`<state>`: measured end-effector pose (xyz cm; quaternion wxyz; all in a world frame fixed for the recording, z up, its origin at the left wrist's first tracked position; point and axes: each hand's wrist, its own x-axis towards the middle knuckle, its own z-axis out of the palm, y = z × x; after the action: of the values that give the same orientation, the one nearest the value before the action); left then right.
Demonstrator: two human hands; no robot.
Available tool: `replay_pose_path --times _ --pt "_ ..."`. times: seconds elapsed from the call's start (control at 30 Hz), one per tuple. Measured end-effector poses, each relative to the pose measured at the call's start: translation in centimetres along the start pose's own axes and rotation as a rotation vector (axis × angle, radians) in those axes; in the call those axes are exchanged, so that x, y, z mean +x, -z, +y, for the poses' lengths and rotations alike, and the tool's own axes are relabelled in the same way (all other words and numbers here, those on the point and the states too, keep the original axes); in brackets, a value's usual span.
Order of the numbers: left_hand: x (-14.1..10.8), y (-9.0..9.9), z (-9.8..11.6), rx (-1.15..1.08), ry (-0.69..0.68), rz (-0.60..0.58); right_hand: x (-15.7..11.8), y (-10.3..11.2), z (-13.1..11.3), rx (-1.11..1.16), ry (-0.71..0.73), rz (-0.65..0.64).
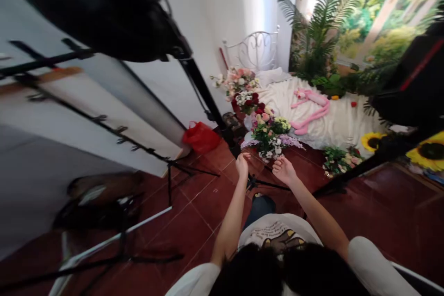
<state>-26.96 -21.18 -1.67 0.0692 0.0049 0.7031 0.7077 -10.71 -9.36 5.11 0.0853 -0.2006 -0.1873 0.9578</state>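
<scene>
My left hand is raised in front of my body, its fingers loosely bent toward the right, with nothing visible in it. Across a gap, my right hand is up at about the same height, fingers half curled and slightly apart, also with no object visible. The hands do not touch each other. Just beyond them in the view is a flower arrangement with pink, white and purple blooms. Below and between the hands show the legs of a black stand on the red tiled floor.
A black stand rises at left centre, near a red plastic bag. Backdrop rolls hang at left. Behind the flowers, a draped white cloth bears a pink plush toy. Dark equipment and sunflowers are at right.
</scene>
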Motion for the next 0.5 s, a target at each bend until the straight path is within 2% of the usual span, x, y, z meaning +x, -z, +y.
replay_pose_path --times 0.13,0.23,0.33,0.43,0.5 --pt "0.6 3.5 1.6 0.09 -0.097 0.041 5.6 -4.5 0.4 -0.581 -0.069 -0.096" --pt "0.6 4.7 2.2 0.142 -0.173 0.104 10.6 -8.3 -0.3 -1.056 -0.051 -0.153" --pt "0.6 5.0 2.5 0.162 -0.261 0.175 15.4 -11.7 -1.3 -1.459 -0.064 -0.176" --pt "0.7 5.1 2.8 0.186 -0.358 0.196 18.7 -13.7 -2.1 -1.666 -0.204 -0.27" --pt "0.6 5.2 3.2 0.214 -0.408 0.179 19.9 -14.2 -2.5 -1.659 -0.174 -0.369"
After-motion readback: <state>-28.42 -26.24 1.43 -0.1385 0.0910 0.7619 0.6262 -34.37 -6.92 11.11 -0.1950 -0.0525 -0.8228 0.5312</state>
